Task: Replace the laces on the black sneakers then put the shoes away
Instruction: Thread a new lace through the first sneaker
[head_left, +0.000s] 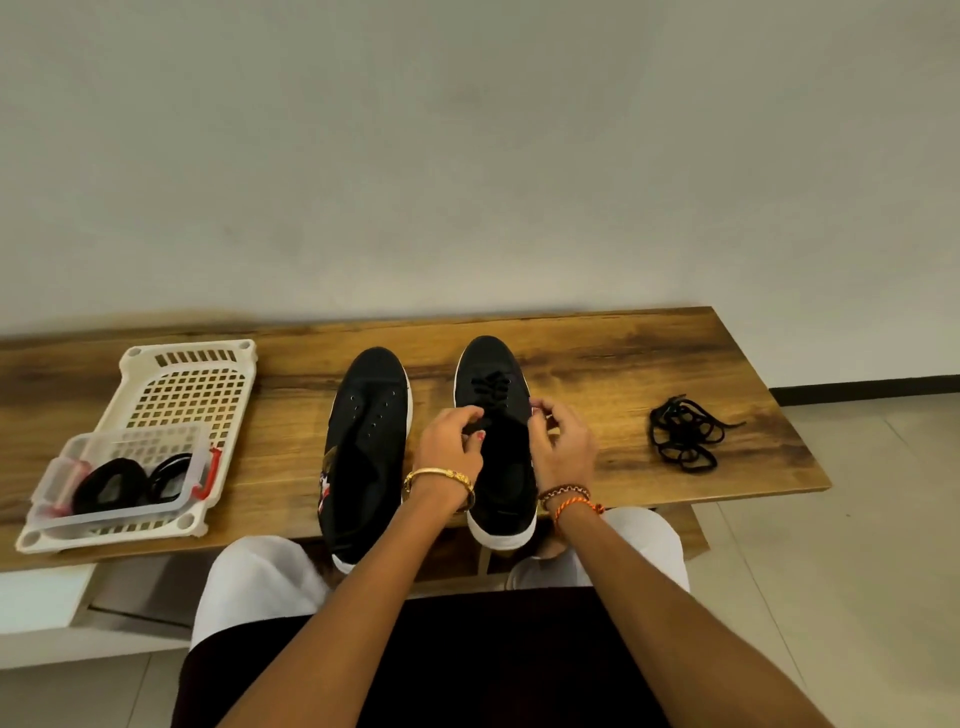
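Observation:
Two black sneakers with white soles stand side by side on the wooden table (597, 353), toes pointing away from me. The left sneaker (363, 447) has bare eyelets and no lace. The right sneaker (493, 384) carries a black lace through its front eyelets. My left hand (449, 441) pinches a black lace end at that shoe's left side. At the shoe's right side, my right hand (563, 441) has its fingers curled around the other lace end. A loose tangle of black laces (683, 431) lies on the table to the right.
A white perforated plastic tray (192, 384) sits at the table's left, holding a clear box (124, 467) with red clips and black coiled items inside. The wall rises just behind the table. Tiled floor lies to the right.

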